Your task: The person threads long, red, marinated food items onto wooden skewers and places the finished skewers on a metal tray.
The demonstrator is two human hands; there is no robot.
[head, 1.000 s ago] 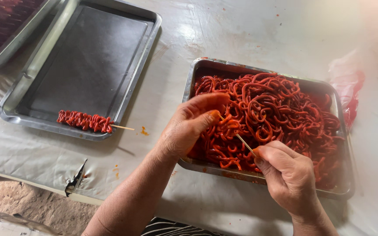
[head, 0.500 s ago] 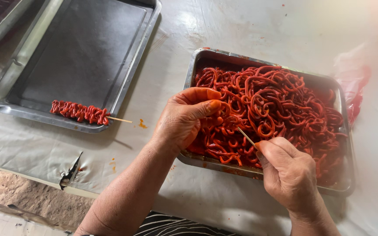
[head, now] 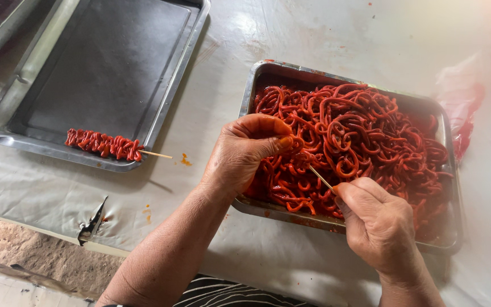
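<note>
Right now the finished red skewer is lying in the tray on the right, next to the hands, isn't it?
Not quite. The head view shows the finished red skewer lying on the near rim of the left tray, away from the hands.

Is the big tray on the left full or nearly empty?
Nearly empty. The left tray holds just one finished skewer lying at its near edge, stick tip poking over the rim; the rest of its dark bottom is bare.

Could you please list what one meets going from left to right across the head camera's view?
Empty metal tray → finished red skewer lying on its near rim → left hand → thin wooden stick → right hand → tray of red strands → red-stained plastic bag.
</note>
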